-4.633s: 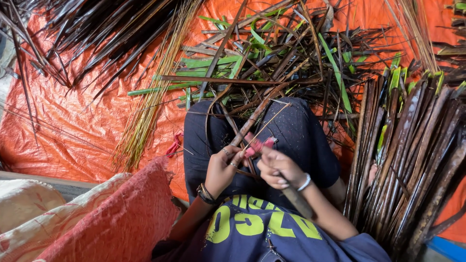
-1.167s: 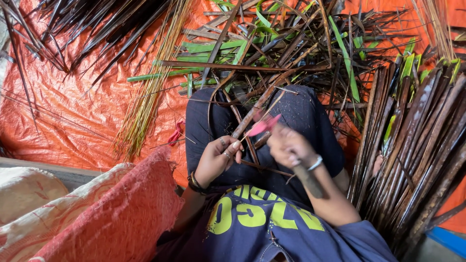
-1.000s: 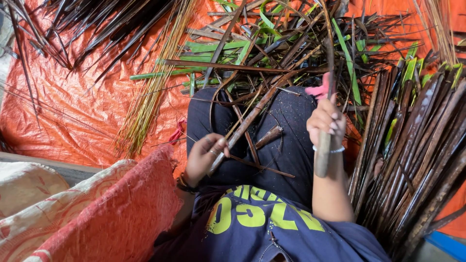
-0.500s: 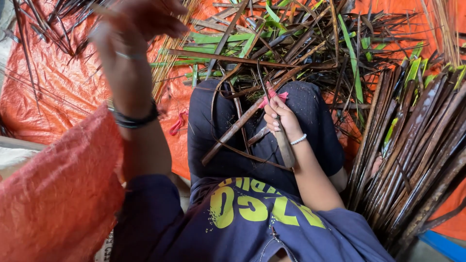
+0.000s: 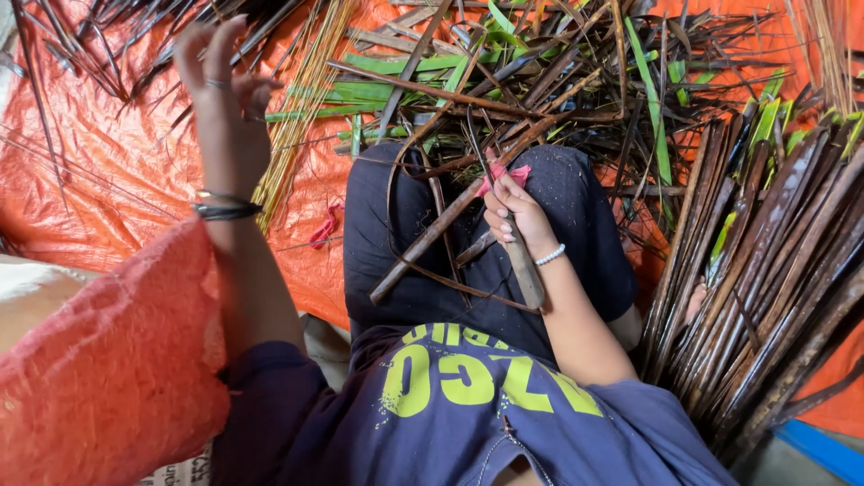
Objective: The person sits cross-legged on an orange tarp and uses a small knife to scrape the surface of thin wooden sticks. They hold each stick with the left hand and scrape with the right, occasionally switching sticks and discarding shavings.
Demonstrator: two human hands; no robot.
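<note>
Now the right hand (image 5: 515, 216) keeps a closed grip on the knife (image 5: 522, 265) over the lap, left hand (image 5: 220, 76) spread open.

Two hands (image 5: 225, 81), one knife (image 5: 522, 265), one tarp (image 5: 108, 171) (leaf ribs uncountable)

We lifted our left hand (image 5: 220, 85) off the lap and out over the pale straw bundle (image 5: 301, 108), fingers spread (empty now), while our right hand (image 5: 513, 220) brought the knife (image 5: 522, 261) back down onto the lap.
</note>
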